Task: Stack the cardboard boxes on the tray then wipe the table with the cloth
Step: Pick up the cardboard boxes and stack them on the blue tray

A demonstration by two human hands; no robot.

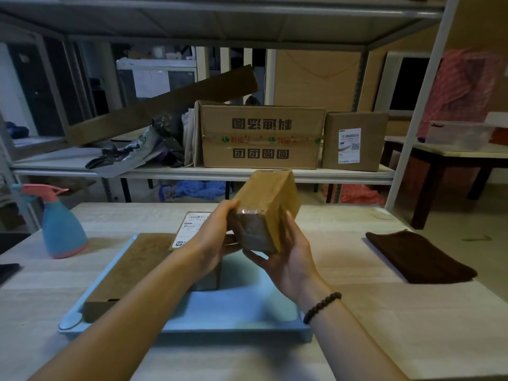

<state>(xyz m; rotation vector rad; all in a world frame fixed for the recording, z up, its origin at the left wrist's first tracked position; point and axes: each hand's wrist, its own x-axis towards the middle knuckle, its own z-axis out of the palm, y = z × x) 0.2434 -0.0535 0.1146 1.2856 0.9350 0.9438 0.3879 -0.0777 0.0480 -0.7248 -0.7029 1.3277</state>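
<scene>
While your fingers (288, 220) curl round it, your right hand (286, 254) grips the near right corner of the small box (268, 207), thumb under the near end. Your left hand (217, 229) grips the same box from the left side, fingertips hooked over its top left edge. Both hands clamped on it, so it's held up in the air, above the far part of the tray (233, 306) and not touching anything else.

Box orientation: long axis runs near-to-far, tilted so the far end sits higher than the near end. The square near end faces you; the far end points toward the shelf (247, 173) w/ the big cartons. Clear tape shines on the near face.

Below and left of it: a flat box (132, 268) lies lengthwise along the tray's left half, long axis also near-to-far. A labelled box (192, 229) sits behind your left hand, white label up; can't tell exactly what it rests on since your hand and forearm hide its base.

Room: the tray's right half and near strip show bare blue. Tray's near edge is close to the table (412, 325) front. Right of the tray, bare wood, then the dark cloth (417, 257) folded flat, well apart from the tray. Left side: the spray bottle (61, 229) stands upright near the tray's far left corner, not touching it. Bead bracelet (321, 307) on your right wrist.
</scene>
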